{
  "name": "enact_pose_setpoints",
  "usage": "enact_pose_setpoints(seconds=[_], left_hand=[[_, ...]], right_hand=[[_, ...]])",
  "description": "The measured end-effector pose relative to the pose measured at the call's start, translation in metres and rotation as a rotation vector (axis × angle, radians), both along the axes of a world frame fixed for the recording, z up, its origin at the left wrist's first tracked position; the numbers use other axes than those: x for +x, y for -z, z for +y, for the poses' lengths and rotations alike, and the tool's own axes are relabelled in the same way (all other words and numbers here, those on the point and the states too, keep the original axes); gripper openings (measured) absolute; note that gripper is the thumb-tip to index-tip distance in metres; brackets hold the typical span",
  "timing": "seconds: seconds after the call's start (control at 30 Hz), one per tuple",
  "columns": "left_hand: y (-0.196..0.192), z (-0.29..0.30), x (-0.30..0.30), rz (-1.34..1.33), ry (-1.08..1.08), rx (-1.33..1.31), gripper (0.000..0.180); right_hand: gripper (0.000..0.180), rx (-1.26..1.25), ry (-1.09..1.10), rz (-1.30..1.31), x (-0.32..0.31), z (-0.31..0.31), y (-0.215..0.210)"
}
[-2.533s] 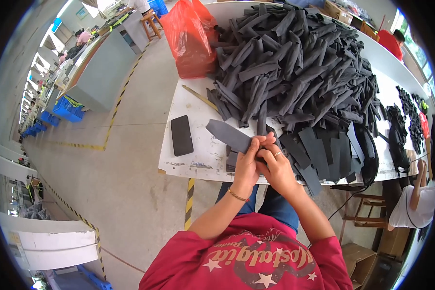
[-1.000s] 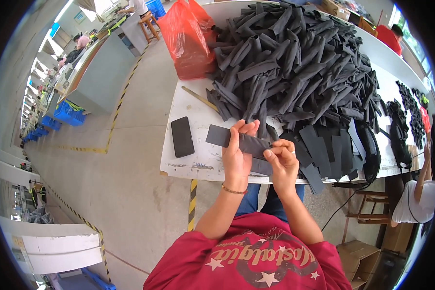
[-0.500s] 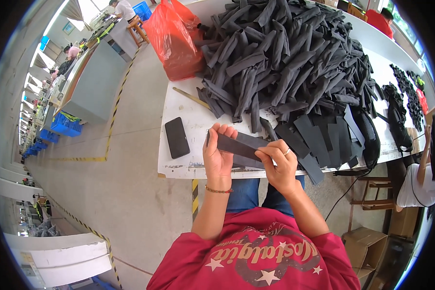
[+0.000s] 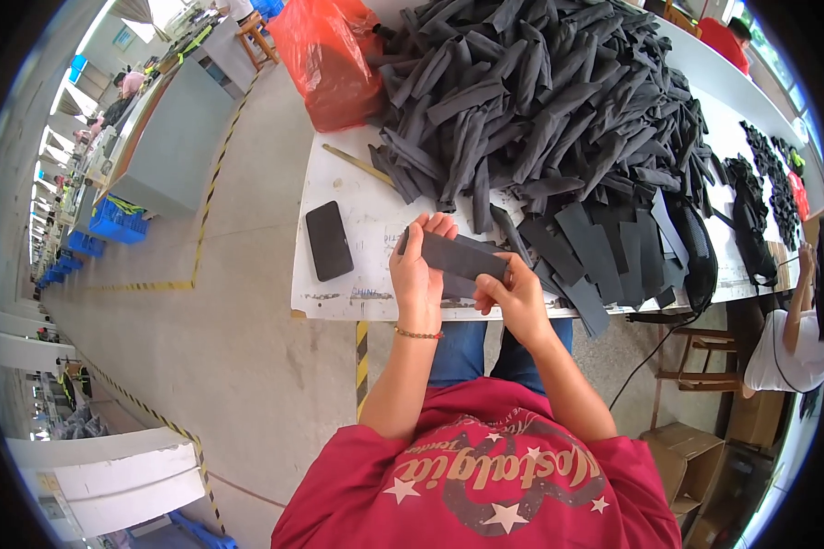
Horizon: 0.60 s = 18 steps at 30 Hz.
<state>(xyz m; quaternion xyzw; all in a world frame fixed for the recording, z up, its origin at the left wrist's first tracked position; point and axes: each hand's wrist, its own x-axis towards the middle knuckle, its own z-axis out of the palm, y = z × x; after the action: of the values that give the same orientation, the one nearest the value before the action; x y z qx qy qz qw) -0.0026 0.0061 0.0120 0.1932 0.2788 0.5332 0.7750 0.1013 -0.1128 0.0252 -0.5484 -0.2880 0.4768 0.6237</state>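
Note:
A flat dark grey fabric strip (image 4: 458,255) is stretched between my two hands just above the table's front edge. My left hand (image 4: 419,270) grips its left end, the thumb over the strip and the fingers behind it. At the strip's other end, my right hand (image 4: 515,291) pinches it between thumb and fingers. Beneath the strip, more dark material shows on the table, partly hidden by my hands. Several flat dark strips (image 4: 588,249) lie fanned out to the right of my right hand. Behind them rises a large heap of folded dark strips (image 4: 540,110).
On the white table (image 4: 293,288) a black phone (image 4: 329,241) lies left of my hands. A thin ruler-like stick (image 4: 357,165) and a red plastic bag (image 4: 325,69) are farther back. A black cable (image 4: 655,355) hangs at the right, near a wooden stool (image 4: 705,360) and a seated person (image 4: 787,348).
The strip has turned more of its flat face upward. My right hand has shifted slightly left and down, with its fingers curled closer around the end. The whole view has shifted a little.

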Motion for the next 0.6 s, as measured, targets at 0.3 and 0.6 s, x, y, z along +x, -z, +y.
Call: enact_pose_setpoints(seconds=[0.3, 0.6], left_hand=[[0.021, -0.002, -0.002, -0.004, 0.023, 0.03, 0.032], [0.029, 0.044, -0.025, 0.3, -0.137, 0.117, 0.026]], right_hand=[[0.028, -0.064, 0.054, -0.106, 0.003, -0.006, 0.013], [0.02, -0.226, 0.257, -0.606, 0.042, 0.003, 0.04]])
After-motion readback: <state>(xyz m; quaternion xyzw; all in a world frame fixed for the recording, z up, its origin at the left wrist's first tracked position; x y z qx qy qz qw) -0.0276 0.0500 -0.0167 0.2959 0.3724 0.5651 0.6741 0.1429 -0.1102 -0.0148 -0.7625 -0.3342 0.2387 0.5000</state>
